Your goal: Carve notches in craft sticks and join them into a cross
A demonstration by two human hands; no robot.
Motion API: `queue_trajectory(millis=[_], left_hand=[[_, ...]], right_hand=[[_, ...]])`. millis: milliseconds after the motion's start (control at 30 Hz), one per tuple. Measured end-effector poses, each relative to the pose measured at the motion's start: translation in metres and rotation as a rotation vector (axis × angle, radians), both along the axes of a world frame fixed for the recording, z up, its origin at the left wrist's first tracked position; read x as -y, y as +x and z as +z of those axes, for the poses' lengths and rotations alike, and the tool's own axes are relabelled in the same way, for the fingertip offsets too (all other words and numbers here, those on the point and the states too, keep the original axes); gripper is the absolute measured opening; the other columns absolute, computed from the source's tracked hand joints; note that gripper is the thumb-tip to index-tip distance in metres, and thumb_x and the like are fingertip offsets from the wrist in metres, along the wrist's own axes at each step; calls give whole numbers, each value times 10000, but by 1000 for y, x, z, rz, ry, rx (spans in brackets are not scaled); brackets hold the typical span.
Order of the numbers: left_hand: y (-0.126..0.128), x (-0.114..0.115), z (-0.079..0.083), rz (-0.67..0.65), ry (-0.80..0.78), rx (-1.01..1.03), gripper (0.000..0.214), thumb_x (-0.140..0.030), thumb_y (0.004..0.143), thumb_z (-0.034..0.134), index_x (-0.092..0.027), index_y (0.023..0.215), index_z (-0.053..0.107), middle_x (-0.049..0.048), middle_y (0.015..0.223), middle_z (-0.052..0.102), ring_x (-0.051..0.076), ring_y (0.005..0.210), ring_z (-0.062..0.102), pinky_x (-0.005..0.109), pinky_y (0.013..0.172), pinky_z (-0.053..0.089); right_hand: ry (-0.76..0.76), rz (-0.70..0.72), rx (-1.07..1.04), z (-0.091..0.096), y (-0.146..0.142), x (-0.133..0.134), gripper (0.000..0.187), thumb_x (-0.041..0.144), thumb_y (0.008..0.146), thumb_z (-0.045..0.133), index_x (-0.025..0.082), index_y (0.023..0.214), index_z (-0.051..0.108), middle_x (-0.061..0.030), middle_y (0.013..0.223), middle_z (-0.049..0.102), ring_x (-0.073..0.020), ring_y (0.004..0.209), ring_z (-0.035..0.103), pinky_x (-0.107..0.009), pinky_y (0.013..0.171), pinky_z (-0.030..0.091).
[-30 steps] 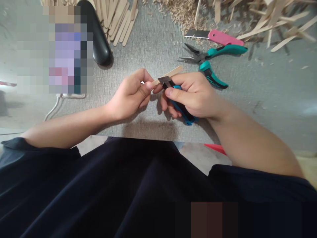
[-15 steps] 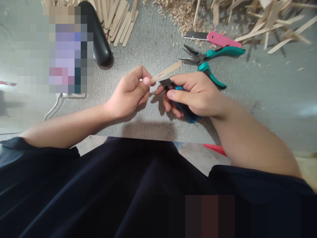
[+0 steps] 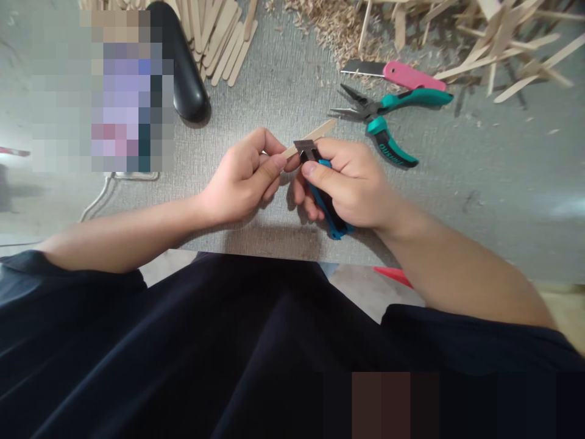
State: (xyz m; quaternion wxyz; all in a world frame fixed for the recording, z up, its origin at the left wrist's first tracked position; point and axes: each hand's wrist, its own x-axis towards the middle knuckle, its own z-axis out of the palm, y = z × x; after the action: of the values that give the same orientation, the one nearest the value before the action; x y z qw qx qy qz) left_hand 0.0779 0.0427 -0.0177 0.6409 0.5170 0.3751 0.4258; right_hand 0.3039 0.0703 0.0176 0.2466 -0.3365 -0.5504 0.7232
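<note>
Between the thumb and fingers of my left hand (image 3: 251, 174) is a pale wooden craft stick (image 3: 322, 130), slanting up to the right. My right hand (image 3: 347, 180) is closed around a blue and black utility knife (image 3: 329, 204), thumb on its upper side. The knife's dark blade (image 3: 304, 146) lies across the middle of the stick and hides part of it; whether it cuts in, I cannot tell. Just beyond the stick's free end lie needle-nose pliers (image 3: 372, 110) with green and black handles, jaws apart.
A pink-handled folding saw (image 3: 414, 76) lies behind the pliers. Wood shavings (image 3: 329, 30) and a heap of loose sticks (image 3: 507, 49) fill the back right. At the back left are a stack of craft sticks (image 3: 223, 46), a black oblong case (image 3: 192, 97) and a white cable (image 3: 95, 198).
My right hand has moved left and turned the knife more upright, bringing its blade onto the stick. My left hand has shifted slightly right and down; the slot in the stick no longer shows.
</note>
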Motion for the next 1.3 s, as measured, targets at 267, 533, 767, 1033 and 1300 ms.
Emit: queue_trajectory(millis=[267,533,767,1033,1300], left_hand=[[3,4,6,-14,-22,-6,471,-670,1172,718,-281,997,520,-83,593,640,117,503,616,282,514,465],[7,6,11,21,-54,16,440,-602,1164,764,-285,972,527,-94,569,631,133,507,678,250,501,469],[6,7,6,19,-110,9,361,-553,1185,744,-274,1039,567,-105,587,631,99,437,593,225,475,420],[8,6,10,17,-68,2,420,-584,1178,748,-284,988,525,-82,603,661,124,502,643,252,510,477],[8,6,11,25,-95,25,440,-593,1153,787,-288,976,523,-65,613,677,126,491,629,272,476,437]], right_hand=[[-56,-47,-34,-3,-10,10,288,476,1142,781,270,996,644,49,710,723,-145,440,634,-291,384,456],[-71,-33,-33,-2,-11,8,399,603,1073,866,275,976,659,42,705,726,-148,437,626,-305,380,454],[-53,-114,-42,0,-7,4,398,611,1049,890,275,1031,675,51,694,719,-151,422,612,-314,374,450],[-61,-42,-27,1,-10,7,376,570,1087,860,260,986,674,38,712,720,-148,445,635,-302,386,458],[-78,-37,-27,1,-9,7,270,443,1109,817,256,955,696,29,711,726,-148,450,639,-294,383,444]])
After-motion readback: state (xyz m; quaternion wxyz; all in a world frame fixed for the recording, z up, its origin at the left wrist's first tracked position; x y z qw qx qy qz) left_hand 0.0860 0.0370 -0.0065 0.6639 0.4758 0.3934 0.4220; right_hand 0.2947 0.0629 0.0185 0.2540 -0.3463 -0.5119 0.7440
